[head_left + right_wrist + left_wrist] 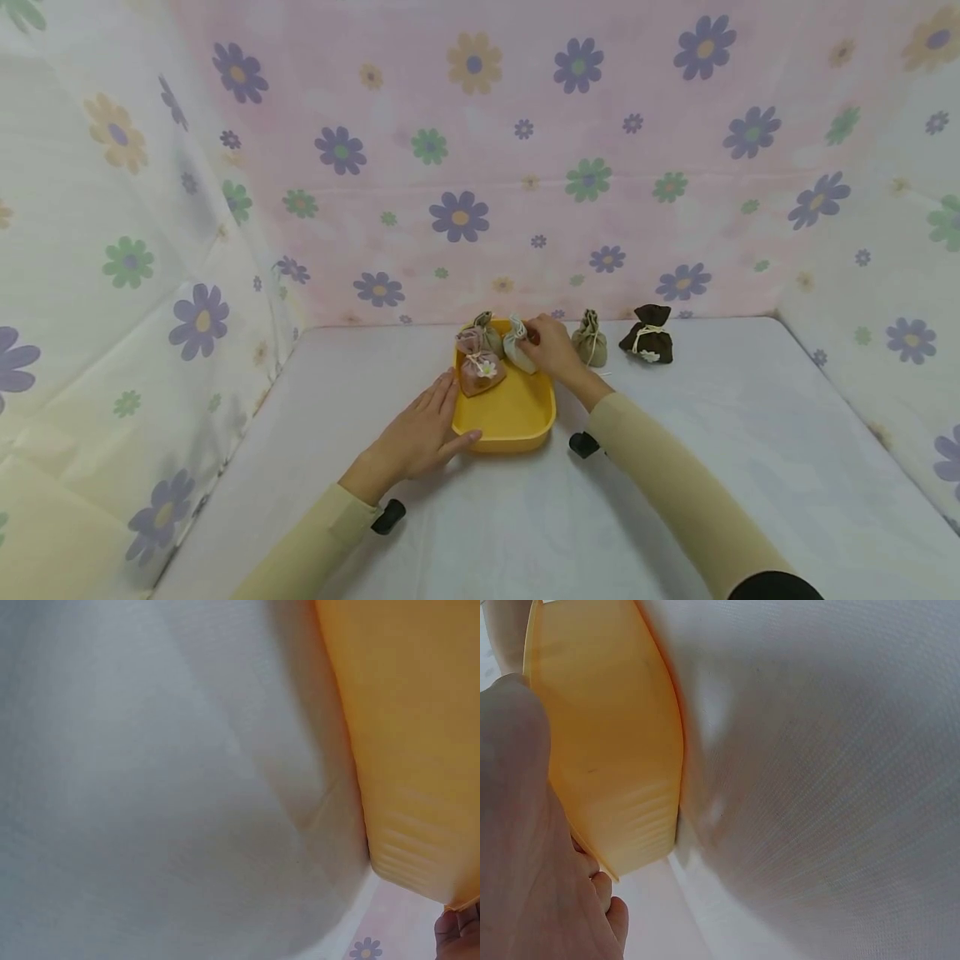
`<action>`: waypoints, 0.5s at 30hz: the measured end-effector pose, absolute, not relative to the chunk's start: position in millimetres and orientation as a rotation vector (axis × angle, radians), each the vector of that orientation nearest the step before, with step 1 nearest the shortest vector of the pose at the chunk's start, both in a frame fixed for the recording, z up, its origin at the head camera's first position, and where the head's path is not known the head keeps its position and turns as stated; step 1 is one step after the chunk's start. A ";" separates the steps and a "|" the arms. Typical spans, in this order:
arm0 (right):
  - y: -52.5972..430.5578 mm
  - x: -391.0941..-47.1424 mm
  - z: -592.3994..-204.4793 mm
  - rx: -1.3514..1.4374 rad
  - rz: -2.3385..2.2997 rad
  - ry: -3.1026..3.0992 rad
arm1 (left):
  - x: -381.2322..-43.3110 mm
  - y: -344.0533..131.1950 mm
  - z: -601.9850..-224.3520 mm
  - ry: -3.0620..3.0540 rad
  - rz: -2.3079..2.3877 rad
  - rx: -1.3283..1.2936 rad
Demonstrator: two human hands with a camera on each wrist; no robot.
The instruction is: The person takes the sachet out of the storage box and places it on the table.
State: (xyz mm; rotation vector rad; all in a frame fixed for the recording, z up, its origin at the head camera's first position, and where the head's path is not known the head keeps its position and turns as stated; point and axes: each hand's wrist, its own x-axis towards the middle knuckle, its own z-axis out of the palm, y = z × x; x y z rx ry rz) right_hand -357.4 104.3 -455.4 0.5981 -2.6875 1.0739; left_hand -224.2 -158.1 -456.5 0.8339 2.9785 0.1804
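Note:
A yellow tray (504, 427) stands on the table with small drawstring pouches inside. My left hand (420, 429) lies against its left side in the head view, fingers straight along the wall and thumb over the front rim. With my right hand (553, 346) I pinch a pale grey-white pouch (516, 348) at the tray's back right. Left of it sit a pink-brown pouch (480, 373) with a white flower and, behind that, an olive pouch (491, 335). The left wrist view shows the left hand (544, 825) along the tray's outer wall (615, 742).
To the right of the tray, a green-beige pouch (590, 343) and a dark brown pouch (649, 337) with a pale tie stand on the white table (720, 450). Flower-printed cloth (525, 167) hangs behind the table and at both sides.

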 end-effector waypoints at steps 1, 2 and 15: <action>104.6 -357.7 -454.8 0.602 1.080 -2.682 | -224.6 -158.1 -456.4 2.977 0.180 0.831; 105.1 -357.9 -454.3 0.606 1.081 -2.678 | -225.0 -158.1 -456.3 2.977 0.180 0.830; 112.9 -347.7 -445.9 0.618 1.192 -2.656 | -223.8 -157.4 -455.5 2.969 0.210 0.827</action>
